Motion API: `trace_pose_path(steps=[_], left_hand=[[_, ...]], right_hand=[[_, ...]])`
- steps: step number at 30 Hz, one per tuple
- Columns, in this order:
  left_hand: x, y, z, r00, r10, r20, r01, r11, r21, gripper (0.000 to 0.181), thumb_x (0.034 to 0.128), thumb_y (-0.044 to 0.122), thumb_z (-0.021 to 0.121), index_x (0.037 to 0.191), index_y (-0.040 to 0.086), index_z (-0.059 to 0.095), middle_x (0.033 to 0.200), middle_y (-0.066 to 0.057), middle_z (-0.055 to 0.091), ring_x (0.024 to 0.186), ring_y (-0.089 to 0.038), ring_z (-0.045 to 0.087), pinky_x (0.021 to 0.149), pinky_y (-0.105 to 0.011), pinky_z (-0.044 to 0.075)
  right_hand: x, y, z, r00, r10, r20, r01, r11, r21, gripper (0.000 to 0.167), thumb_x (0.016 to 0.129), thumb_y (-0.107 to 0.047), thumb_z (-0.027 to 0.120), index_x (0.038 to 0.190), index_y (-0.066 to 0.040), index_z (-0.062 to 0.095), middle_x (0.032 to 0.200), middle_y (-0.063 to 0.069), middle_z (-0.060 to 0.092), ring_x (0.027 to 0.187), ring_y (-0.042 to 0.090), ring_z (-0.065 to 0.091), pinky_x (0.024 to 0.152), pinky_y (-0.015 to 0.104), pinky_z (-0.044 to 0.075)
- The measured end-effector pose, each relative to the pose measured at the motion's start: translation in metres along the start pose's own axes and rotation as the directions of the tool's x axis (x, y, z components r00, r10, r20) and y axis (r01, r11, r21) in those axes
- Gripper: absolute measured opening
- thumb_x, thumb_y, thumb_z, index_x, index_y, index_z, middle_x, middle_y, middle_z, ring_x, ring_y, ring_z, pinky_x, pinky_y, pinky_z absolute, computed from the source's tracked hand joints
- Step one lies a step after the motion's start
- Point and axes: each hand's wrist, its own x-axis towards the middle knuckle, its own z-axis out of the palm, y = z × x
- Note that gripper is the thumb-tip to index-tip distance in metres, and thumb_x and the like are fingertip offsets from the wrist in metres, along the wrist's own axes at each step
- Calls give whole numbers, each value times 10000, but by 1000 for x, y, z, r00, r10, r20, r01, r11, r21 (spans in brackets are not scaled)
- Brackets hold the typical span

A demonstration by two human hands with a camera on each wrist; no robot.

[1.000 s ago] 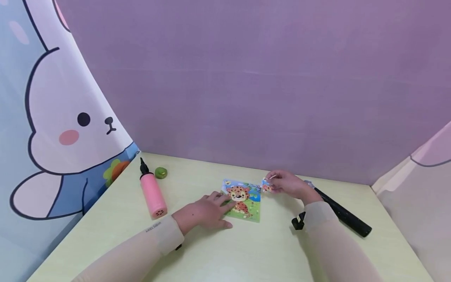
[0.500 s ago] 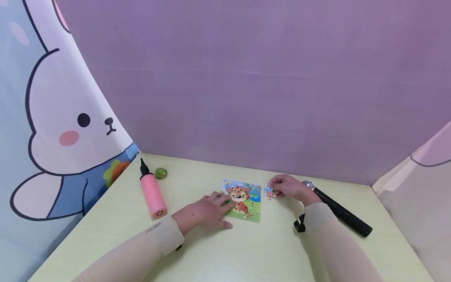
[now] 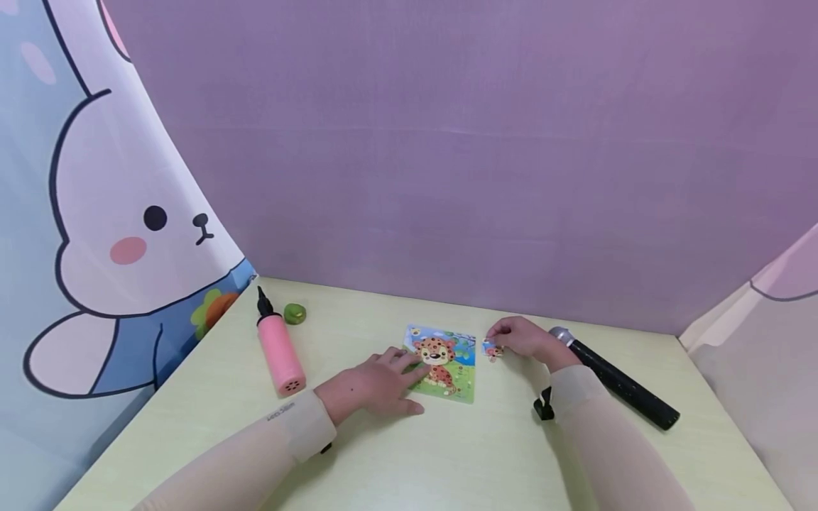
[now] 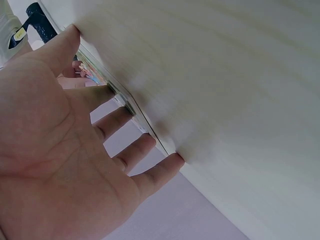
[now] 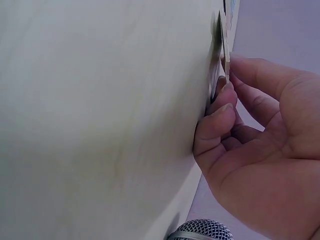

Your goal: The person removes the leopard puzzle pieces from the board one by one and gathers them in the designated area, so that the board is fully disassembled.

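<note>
A leopard jigsaw puzzle lies flat in the middle of the table. My left hand rests across its left side with the fingers spread and mostly straight; the left wrist view shows the fingertips touching down. Just right of the puzzle, my right hand pinches a small jigsaw piece between thumb and fingers. From the right wrist, that piece appears edge-on, tilted slightly off the table, with the curled lower fingers against the tabletop.
To the left lies a pink hand pump with a black nozzle, beside a small green lump. A black microphone lies right of my right hand, its mesh head close by. A purple cloth hangs behind the table.
The right hand has brought the jigsaw piece down and slightly right, away from the puzzle's edge. The left hand stays in place on the puzzle.
</note>
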Motion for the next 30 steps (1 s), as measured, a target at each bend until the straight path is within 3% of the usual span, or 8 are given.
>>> trace_pose_path(steps=[4,12,19,21,27,30], left_hand=[[-1,1,-1,1000,3,-3,-3,1000,-4,825,1024,718,499,1715,357,228,1795,43,237,1644,-321,267,1308,-611,354],[-3,3,-1,1000,-9,-1,9,1000,17,824,1017,733,505,1710,381,230,1790,65,242,1642,-303,269,1297,-603,376],[-4,4,-4,1000,-9,-2,9,1000,9,820,1020,727,507,1710,382,230,1790,63,242,1642,-303,267,1297,-607,375],[-5,4,-5,1000,-9,-2,9,1000,11,818,1020,728,507,1710,382,233,1789,62,245,1641,-302,268,1296,-605,378],[-6,4,-6,1000,-5,1,5,1000,14,822,1020,732,494,1712,379,225,1792,51,245,1643,-313,270,1300,-603,372],[-6,4,-7,1000,-7,2,7,1000,13,825,1019,736,490,1713,381,220,1794,51,240,1645,-314,267,1304,-601,367]], right_hand=[[1,0,0,1000,10,-12,-10,1000,-15,178,1058,-163,638,1172,-65,732,1154,96,694,1063,234,582,937,362,487],[-3,-2,3,1000,4,-28,-5,999,-38,180,1063,-167,626,1184,-53,696,1090,86,644,932,204,532,751,296,446],[-5,-5,1,999,10,-38,-12,999,-52,184,1070,-194,632,1187,-67,694,1129,93,660,989,214,556,811,310,471],[-6,-5,1,999,11,-37,-13,999,-34,191,1070,-202,637,1194,-68,696,1122,86,664,973,205,557,808,307,473],[-5,0,-4,1000,13,-14,-11,996,85,211,1072,-176,627,1225,-42,685,940,57,619,723,179,495,669,293,456],[-5,0,-7,1000,1,-8,-1,994,109,226,1080,-174,617,1243,-29,675,925,55,608,719,176,499,668,292,465]])
